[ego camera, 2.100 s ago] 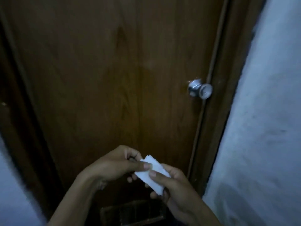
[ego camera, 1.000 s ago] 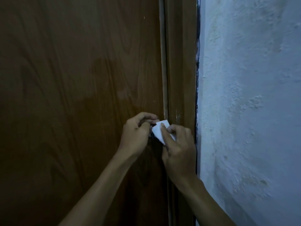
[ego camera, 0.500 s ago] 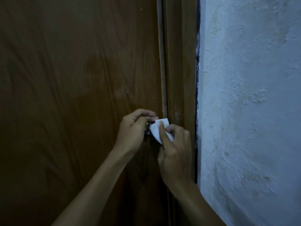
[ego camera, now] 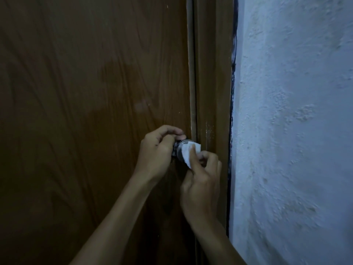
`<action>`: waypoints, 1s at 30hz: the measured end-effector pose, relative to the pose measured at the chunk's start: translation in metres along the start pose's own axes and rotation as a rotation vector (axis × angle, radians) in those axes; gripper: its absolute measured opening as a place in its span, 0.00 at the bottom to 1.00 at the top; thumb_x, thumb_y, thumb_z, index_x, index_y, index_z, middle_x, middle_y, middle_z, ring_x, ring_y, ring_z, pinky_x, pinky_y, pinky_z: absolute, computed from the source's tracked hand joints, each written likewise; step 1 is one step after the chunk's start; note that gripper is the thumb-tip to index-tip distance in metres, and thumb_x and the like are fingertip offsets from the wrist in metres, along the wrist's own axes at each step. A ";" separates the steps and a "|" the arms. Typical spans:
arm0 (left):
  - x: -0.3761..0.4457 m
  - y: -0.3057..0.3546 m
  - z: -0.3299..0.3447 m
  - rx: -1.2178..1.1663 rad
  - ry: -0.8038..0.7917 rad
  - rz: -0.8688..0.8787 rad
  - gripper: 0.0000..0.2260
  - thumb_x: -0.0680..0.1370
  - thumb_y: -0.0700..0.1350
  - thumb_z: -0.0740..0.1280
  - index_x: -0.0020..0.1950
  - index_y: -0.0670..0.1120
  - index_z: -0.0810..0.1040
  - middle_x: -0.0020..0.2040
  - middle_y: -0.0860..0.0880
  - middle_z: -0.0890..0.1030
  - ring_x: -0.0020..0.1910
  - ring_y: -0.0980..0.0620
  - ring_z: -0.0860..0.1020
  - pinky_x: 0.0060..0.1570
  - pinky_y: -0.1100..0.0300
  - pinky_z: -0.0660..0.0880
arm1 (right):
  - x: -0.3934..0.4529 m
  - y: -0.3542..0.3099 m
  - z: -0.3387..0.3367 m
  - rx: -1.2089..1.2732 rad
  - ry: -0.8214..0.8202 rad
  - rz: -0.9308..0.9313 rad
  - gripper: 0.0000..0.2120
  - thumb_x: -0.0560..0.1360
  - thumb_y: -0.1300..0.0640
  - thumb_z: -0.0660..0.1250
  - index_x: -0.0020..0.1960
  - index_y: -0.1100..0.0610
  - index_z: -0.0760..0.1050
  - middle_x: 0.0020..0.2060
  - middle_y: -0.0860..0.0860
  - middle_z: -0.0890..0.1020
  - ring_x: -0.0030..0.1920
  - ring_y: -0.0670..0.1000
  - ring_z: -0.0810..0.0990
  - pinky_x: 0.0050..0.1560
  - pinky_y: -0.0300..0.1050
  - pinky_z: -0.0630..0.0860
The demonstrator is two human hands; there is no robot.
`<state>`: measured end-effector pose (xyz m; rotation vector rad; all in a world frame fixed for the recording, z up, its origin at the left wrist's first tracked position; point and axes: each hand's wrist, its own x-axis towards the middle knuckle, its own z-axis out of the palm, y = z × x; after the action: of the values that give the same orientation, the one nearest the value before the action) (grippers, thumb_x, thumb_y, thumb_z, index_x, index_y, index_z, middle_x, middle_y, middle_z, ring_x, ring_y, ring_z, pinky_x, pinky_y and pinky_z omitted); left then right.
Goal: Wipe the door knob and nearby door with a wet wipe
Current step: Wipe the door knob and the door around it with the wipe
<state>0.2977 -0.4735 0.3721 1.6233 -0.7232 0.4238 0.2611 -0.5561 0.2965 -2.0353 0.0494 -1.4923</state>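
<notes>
A metal door knob [ego camera: 178, 148] sticks out of the dark brown wooden door [ego camera: 91, 104] near its right edge, mostly covered by my hands. My left hand [ego camera: 157, 150] curls around the knob's stem from the left, fingers over the top. My right hand [ego camera: 202, 180] presses a folded white wet wipe [ego camera: 189, 153] against the knob's face, index finger lying on the wipe. A darker patch shows on the door above the knob.
The brown door frame [ego camera: 212, 92] runs vertically just right of the knob. Beyond it stands a rough pale wall [ego camera: 292, 131], close to my right forearm. The light is dim.
Two seconds ago both hands held the wipe below the knob; they have since moved onto it. In the last half second the wipe slid across the knob's face, baring its left rim.
</notes>
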 end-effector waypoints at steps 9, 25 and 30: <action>0.001 0.001 0.000 0.039 -0.012 0.014 0.14 0.79 0.37 0.57 0.45 0.52 0.78 0.46 0.51 0.82 0.44 0.60 0.80 0.36 0.75 0.72 | -0.002 -0.001 0.005 0.035 0.036 0.029 0.27 0.72 0.70 0.66 0.69 0.55 0.70 0.50 0.57 0.75 0.49 0.52 0.72 0.39 0.36 0.69; 0.005 0.004 -0.005 0.054 -0.060 -0.009 0.14 0.78 0.40 0.54 0.47 0.49 0.78 0.45 0.52 0.82 0.41 0.66 0.79 0.34 0.75 0.72 | -0.007 0.009 0.003 -0.058 -0.017 -0.093 0.26 0.70 0.68 0.66 0.67 0.55 0.72 0.52 0.59 0.76 0.51 0.55 0.71 0.39 0.51 0.76; 0.006 0.004 -0.004 0.056 -0.046 -0.022 0.13 0.78 0.40 0.55 0.45 0.51 0.78 0.45 0.51 0.83 0.42 0.62 0.80 0.33 0.73 0.72 | -0.008 0.018 -0.001 -0.192 -0.048 -0.210 0.23 0.71 0.63 0.64 0.67 0.56 0.73 0.51 0.59 0.78 0.50 0.54 0.69 0.40 0.49 0.73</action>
<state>0.2998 -0.4710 0.3792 1.6968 -0.7331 0.3956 0.2631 -0.5681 0.2807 -2.2878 -0.0443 -1.6183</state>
